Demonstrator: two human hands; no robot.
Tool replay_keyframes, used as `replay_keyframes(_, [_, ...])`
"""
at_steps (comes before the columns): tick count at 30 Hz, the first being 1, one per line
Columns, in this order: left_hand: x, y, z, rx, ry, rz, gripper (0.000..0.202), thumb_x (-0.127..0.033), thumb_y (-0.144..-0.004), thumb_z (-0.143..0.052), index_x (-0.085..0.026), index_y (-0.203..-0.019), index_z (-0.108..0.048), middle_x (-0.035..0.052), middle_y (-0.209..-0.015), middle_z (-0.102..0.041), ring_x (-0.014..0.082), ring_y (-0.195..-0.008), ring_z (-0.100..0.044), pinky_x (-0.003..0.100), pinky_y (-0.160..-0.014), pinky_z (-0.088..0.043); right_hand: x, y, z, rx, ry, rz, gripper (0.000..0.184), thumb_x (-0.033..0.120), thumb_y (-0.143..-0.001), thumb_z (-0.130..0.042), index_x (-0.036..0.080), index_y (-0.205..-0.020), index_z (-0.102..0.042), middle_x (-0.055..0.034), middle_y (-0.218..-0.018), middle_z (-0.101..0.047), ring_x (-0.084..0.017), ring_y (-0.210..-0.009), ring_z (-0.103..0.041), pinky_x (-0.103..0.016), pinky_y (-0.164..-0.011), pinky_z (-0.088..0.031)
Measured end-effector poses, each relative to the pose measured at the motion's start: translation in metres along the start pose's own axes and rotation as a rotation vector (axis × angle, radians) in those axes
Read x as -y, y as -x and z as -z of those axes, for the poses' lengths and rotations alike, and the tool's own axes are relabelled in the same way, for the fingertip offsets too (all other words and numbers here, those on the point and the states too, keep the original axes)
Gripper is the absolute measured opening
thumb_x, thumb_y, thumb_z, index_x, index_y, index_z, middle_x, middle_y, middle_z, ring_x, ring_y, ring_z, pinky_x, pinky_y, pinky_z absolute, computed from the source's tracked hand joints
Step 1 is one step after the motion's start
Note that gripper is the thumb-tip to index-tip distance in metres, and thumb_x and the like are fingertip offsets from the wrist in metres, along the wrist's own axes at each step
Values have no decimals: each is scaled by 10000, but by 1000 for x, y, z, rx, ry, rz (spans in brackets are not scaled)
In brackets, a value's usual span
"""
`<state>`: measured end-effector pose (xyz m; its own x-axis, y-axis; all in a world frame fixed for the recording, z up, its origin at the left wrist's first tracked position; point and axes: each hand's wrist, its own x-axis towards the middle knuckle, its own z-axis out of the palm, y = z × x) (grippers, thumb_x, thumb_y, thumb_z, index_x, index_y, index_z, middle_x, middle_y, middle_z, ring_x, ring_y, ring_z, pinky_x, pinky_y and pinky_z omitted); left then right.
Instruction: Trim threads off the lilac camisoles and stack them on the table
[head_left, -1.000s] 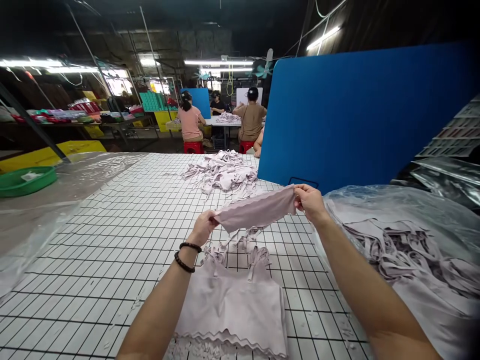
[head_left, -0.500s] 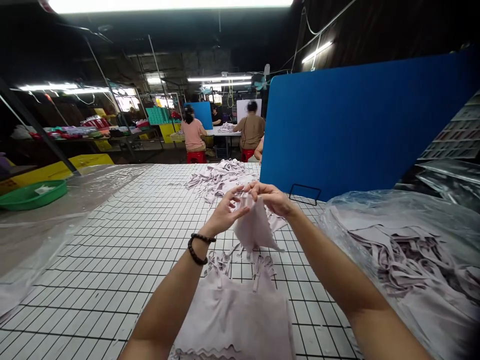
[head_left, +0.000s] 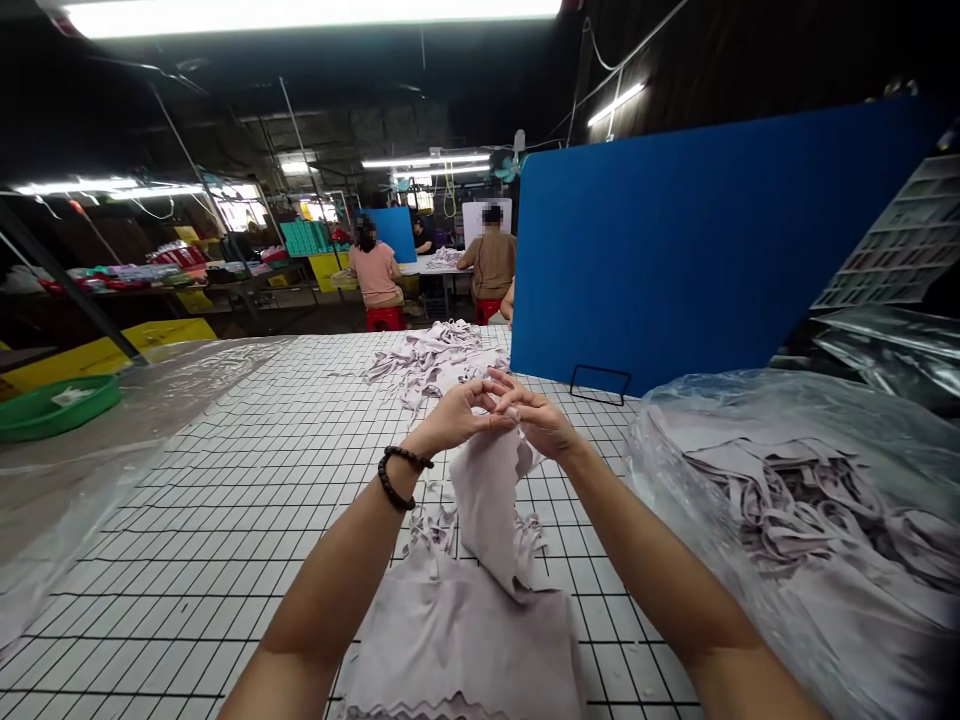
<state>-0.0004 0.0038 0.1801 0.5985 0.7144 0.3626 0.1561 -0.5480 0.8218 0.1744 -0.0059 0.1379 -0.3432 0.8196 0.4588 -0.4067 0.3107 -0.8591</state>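
A pale lilac strappy top (head_left: pixel 484 490) hangs from both my hands above the table, its scalloped edge on the right side and a corner pointing down. My left hand (head_left: pixel 457 415), with a dark bead bracelet at the wrist, pinches the garment's upper part between thumb and fingers. My right hand (head_left: pixel 541 420) grips the same upper part from the other side, close to the left fingertips. Below lies a flat stack of similar tops (head_left: pixel 465 640) with straps at the far end. Beyond my hands spreads a loose heap of the same garments (head_left: pixel 435 355).
The table has a white, black-gridded cover (head_left: pixel 247 500). To the right, a clear plastic bag (head_left: pixel 652 480) holds more garments. A blue panel (head_left: pixel 645 250) stands behind it on a black wire foot (head_left: pixel 600 384). A green basin (head_left: pixel 97 395) is far left. People (head_left: pixel 375 270) sit at another table.
The held top has swung round and hangs lower, over the stack, with its scalloped edge now upright on the right. My hands have drawn closer together. The view has shifted slightly.
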Motion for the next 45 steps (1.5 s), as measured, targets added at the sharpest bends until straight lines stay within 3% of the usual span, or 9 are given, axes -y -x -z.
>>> replay_keyframes(5, [10,-5,-2,28,57,134,363,-478,-690,-713,-141,-793,-626,34,-784,-634,137,-740,-573,254,-663,-461,-17,21,1,-189,-153,-90,257,328,-762,-661,283,-1013,-688,-3,-1345,-517,-239,-1237,-454,-371,-980,-401])
replay_keyframes(9, [16,-11,-1,-83,99,112,333,-463,-724,-688,-155,-801,-588,31,-848,-632,126,-772,-569,234,-665,-449,-41,47,2,-283,-178,-194,485,453,-788,-628,309,-1239,-521,-36,-1317,-516,-212,-1095,-549,-317,-824,-490])
replay_keyframes(15, [26,-28,3,-286,185,41,310,-430,-734,-688,-166,-778,-530,-18,-697,-560,86,-643,-524,196,-586,-410,-85,83,-16,-146,97,-513,833,304,-529,-853,234,-1263,-464,-106,-1276,-523,-232,-970,-597,-351,-764,-514])
replay_keyframes(20, [35,-42,19,-530,134,-44,319,-418,-713,-708,-165,-751,-519,-36,-676,-515,64,-597,-478,180,-565,-388,-105,82,-22,-253,99,-462,497,362,-546,-826,168,-967,-648,-43,-917,-679,-237,-857,-621,-366,-759,-497])
replay_keyframes(25, [47,-35,62,-637,151,-18,382,-410,-701,-724,-169,-961,-583,-41,-700,-562,70,-634,-515,186,-611,-399,-86,74,13,-449,13,-380,384,361,-537,-836,155,-803,-652,-23,-777,-671,-188,-725,-605,-309,-660,-480])
replay_keyframes(30, [73,1,101,-505,98,218,505,-443,-582,-798,-143,-972,-687,17,-757,-655,131,-724,-573,241,-681,-435,-48,72,53,-523,6,-264,403,359,-586,-824,172,-915,-684,-50,-886,-691,-195,-807,-606,-304,-702,-485])
replay_keyframes(33, [91,23,106,-418,87,357,420,-482,-547,-803,-127,-752,-712,41,-724,-672,144,-686,-571,248,-638,-437,-34,68,64,-515,66,-256,348,366,-591,-825,169,-845,-692,-43,-846,-692,-178,-774,-605,-297,-700,-481])
replay_keyframes(39, [117,41,102,-448,116,453,401,-479,-556,-800,-122,-706,-698,14,-607,-626,76,-515,-470,203,-474,-345,-18,46,69,-469,308,-365,322,429,-598,-799,151,-689,-664,-8,-679,-638,-101,-584,-537,-224,-528,-409])
replay_keyframes(45, [109,47,103,-460,174,493,382,-443,-580,-799,-109,-713,-671,7,-561,-603,70,-464,-484,197,-438,-363,-1,31,65,-564,384,-429,385,436,-537,-830,155,-674,-605,34,-477,-520,-67,-408,-422,-181,-344,-247])
